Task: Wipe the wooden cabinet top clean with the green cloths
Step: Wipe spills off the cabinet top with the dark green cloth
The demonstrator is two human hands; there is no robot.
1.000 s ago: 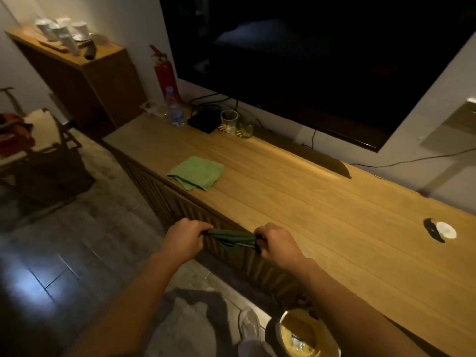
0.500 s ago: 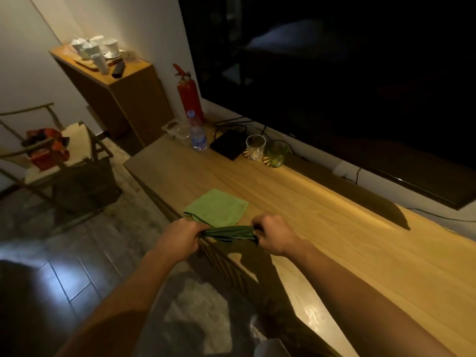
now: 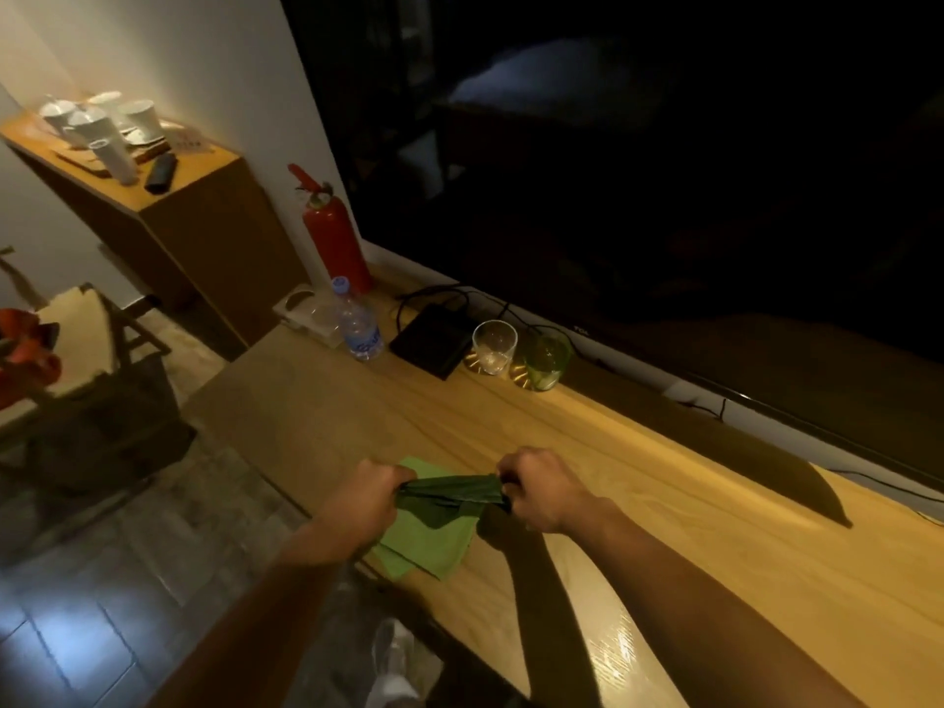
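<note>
A dark green cloth (image 3: 452, 493) is stretched between my two hands above the long wooden cabinet top (image 3: 638, 482). My left hand (image 3: 370, 498) grips its left end and my right hand (image 3: 541, 490) grips its right end. Right under it lies a second, lighter green cloth (image 3: 426, 541), flat on the cabinet near the front edge. My left wrist covers part of that cloth.
At the back of the cabinet stand a water bottle (image 3: 357, 324), a black box (image 3: 431, 339) with cables, a clear glass (image 3: 494, 345) and a green glass (image 3: 546, 361). A large dark TV (image 3: 638, 171) hangs behind. A red fire extinguisher (image 3: 334, 237) stands left.
Both hands, still holding the dark cloth taut, have moved left along the cabinet and over its top, and are now directly above the light green cloth.
</note>
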